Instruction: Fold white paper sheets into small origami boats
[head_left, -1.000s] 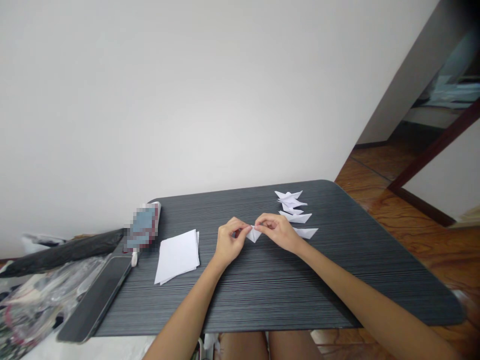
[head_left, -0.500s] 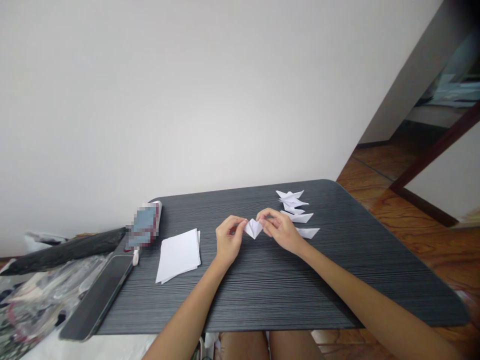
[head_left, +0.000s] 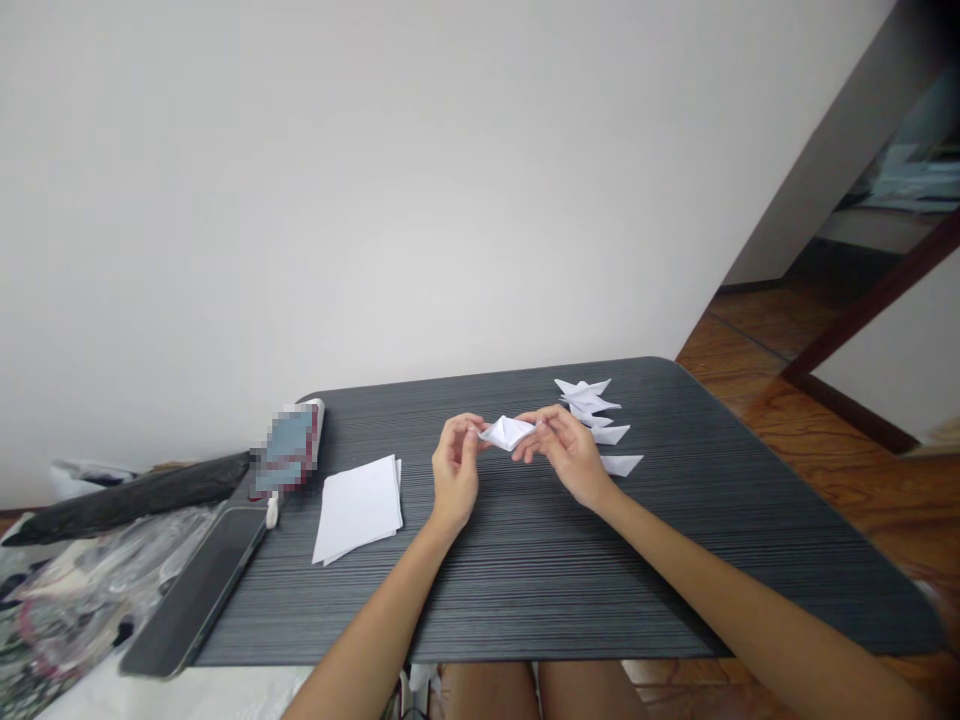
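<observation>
Between my hands, above the middle of the table, is a white folded paper boat (head_left: 508, 432) with a raised peak in its centre. My left hand (head_left: 457, 470) pinches its left tip between thumb and fingers. The fingers of my right hand (head_left: 564, 449) are closed on its right tip. Beyond my right hand lie several more folded paper boats (head_left: 589, 400) in a row, the nearer ones partly covered by the hand. Left of my left hand rests a stack of white paper sheets (head_left: 358, 508), slightly fanned.
The dark table (head_left: 525, 590) stands against a pale wall. A phone (head_left: 199, 590) lies along its left edge, near a blurred-out packet (head_left: 287, 450). Plastic bags (head_left: 97, 590) and a long black wrapped item (head_left: 135, 498) are heaped beyond that edge.
The small heart-shaped fold has been drawn out sideways into a wider boat shape with pointed ends. My hands have moved slightly apart, both still gripping the paper.
</observation>
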